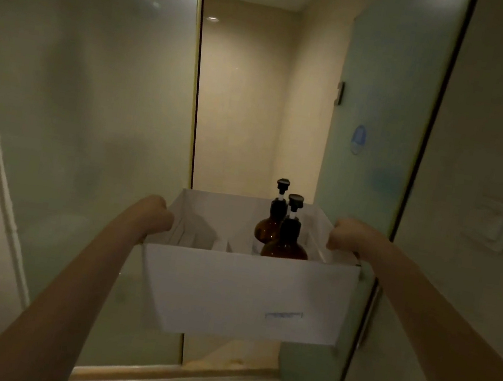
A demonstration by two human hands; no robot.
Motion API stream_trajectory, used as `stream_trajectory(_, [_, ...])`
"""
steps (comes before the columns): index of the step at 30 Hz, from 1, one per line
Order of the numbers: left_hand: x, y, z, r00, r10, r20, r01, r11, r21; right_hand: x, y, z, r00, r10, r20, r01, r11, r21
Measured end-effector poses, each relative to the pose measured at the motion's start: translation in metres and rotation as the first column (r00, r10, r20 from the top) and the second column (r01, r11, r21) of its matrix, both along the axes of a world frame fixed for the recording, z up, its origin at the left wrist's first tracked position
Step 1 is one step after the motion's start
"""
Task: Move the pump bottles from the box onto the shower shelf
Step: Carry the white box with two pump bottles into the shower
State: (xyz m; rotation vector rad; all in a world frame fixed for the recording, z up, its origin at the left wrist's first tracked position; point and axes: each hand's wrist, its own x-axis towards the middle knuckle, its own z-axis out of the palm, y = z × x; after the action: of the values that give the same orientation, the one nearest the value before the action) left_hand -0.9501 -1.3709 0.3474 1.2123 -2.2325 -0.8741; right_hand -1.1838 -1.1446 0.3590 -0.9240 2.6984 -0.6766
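Hands (155,212) grip white box (241,296); two amber pump bottles (286,244) upright inside

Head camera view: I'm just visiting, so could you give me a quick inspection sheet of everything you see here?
Surface: no shower shelf seen; the white box is carried in the air in front of the open shower doorway.
Job's things: two brown pump bottles, black pumps, upright, in the box's right part; the left part looks empty.
Clutter: nothing seen.
Hands: left hand closed on the box's left rim; right hand closed on the right rim.
Cables: nothing seen.
Surroundings: frosted glass panels either side, glass door with blue sticker, beige tiled walls, raised threshold, wall plate at right.
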Motion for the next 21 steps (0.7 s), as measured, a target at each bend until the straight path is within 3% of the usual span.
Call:
stream_trajectory(12, [-0.146, -0.13, 0.021, 0.997, -0.033, -0.063, 0.033, 0.999, -0.001, -0.159, -0.137, 0.021, 0.999, 0.03, -0.026, -0.031, 0.999, -0.034])
stream_trajectory(21, [-0.246, -0.234, 0.01, 0.999, -0.048, -0.006, 0.048, 0.999, -0.007, -0.259, -0.237, 0.004, 0.999, 0.025, 0.022, -0.024, 0.998, -0.051])
